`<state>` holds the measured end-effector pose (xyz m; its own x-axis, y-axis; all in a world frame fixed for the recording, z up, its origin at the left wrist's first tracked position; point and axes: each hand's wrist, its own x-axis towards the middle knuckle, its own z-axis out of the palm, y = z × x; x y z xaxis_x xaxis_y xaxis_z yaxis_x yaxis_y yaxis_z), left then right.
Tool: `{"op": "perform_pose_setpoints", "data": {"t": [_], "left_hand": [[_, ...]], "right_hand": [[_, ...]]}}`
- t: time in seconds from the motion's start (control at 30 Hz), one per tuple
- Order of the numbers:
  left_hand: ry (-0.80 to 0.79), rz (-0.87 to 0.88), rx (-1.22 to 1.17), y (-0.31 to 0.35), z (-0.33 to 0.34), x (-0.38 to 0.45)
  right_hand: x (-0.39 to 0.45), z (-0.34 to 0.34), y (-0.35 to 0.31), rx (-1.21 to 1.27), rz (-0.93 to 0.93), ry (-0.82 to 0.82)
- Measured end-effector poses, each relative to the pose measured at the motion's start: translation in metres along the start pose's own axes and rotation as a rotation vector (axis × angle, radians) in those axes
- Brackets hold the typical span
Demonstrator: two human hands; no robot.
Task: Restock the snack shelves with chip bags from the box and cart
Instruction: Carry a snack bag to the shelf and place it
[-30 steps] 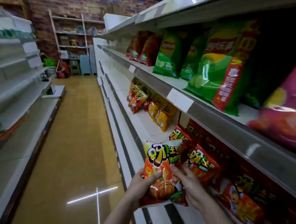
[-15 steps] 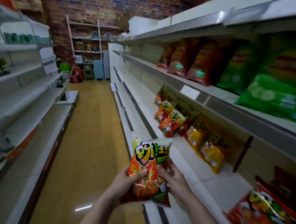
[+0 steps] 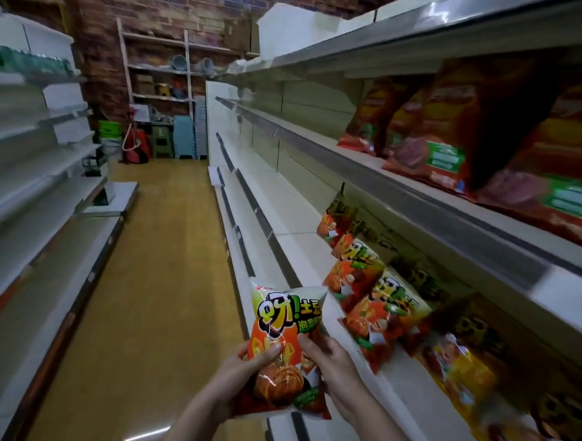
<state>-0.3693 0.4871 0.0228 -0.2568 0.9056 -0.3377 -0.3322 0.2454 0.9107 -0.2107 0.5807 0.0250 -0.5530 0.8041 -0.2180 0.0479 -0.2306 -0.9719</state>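
An orange and green chip bag (image 3: 281, 338) stands upright in front of me, held in both hands. My left hand (image 3: 241, 374) grips its lower left side with the thumb on the front. My right hand (image 3: 331, 365) grips its right side. To the right, the middle snack shelf (image 3: 301, 254) carries a row of matching orange bags (image 3: 368, 292), then yellow bags (image 3: 457, 370) nearer me. The shelf above holds large red chip bags (image 3: 432, 140). No box or cart shows.
A narrow aisle with a yellow floor (image 3: 159, 264) runs ahead between white shelving on the left (image 3: 33, 159) and the snack shelves on the right. Stools, bins and a back rack (image 3: 161, 88) stand against the brick wall at the far end.
My view has travelled along the aisle: the green bags and nearer orange bags slid out to the right, the red bags came overhead. Both hands keep the same grip on the bag.
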Motion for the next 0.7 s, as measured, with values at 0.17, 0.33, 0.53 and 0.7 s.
{"op": "perform_pose_setpoints", "data": {"t": [0.17, 0.33, 0.53, 0.7], "left_hand": [[-0.034, 0.094, 0.111, 0.082, -0.01, 0.115], [-0.047, 0.096, 0.206, 0.123, -0.015, 0.217], [-0.211, 0.091, 0.282, 0.152, -0.011, 0.318], [-0.372, 0.046, 0.26, 0.174, -0.009, 0.418]], "right_hand": [[0.117, -0.015, -0.055, -0.029, -0.049, 0.026], [0.192, -0.032, -0.091, -0.074, -0.071, 0.106], [0.238, -0.048, -0.105, -0.212, -0.125, 0.256], [0.266, -0.071, -0.108, -0.282, -0.167, 0.545]]}}
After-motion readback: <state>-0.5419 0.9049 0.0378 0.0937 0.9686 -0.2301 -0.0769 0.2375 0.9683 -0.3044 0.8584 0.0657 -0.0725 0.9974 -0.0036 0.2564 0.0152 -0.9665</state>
